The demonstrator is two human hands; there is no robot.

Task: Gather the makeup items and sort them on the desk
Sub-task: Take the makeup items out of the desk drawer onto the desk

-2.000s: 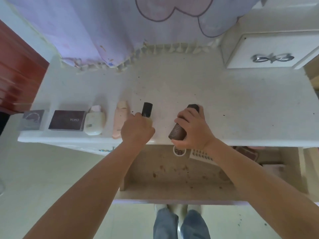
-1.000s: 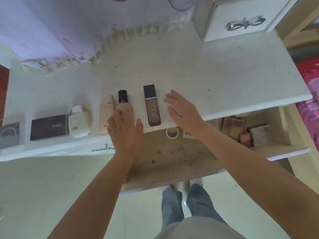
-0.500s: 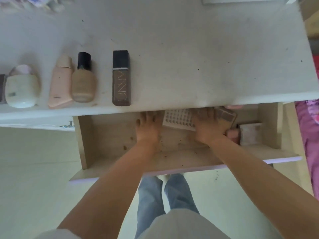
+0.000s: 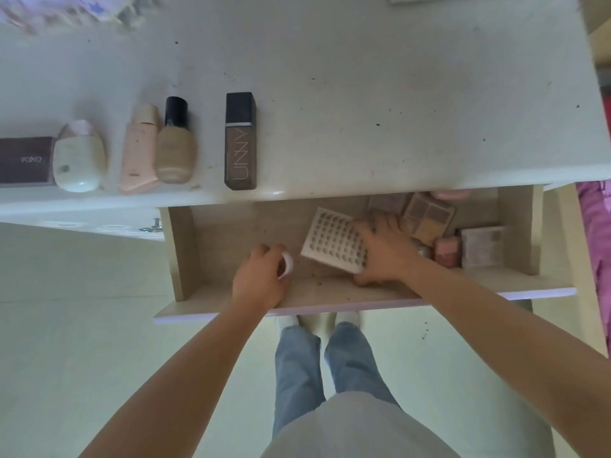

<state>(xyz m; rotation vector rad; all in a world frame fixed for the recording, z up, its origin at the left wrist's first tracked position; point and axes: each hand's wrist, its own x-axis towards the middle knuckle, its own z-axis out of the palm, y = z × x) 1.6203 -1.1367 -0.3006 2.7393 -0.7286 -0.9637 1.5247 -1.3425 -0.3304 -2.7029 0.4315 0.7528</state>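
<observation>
Bottles (image 4: 174,140) along desk (image 4: 380,94) front; palettes (image 4: 426,216) in drawer (image 4: 515,233) (right end).

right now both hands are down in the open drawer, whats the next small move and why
Probably lift both hands out to the desk. The left hand grips a small white jar, the right hand holds the white lash card, and the sorted row ends at the brown UNNY bottle, with bare desk beside it.

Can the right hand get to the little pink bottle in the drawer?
Probably yes. The right hand grips the white dotted sheet just beside the pink bottle, and the drawer is open with nothing over the bottle. The hand would likely have to let go of the sheet first.
</observation>
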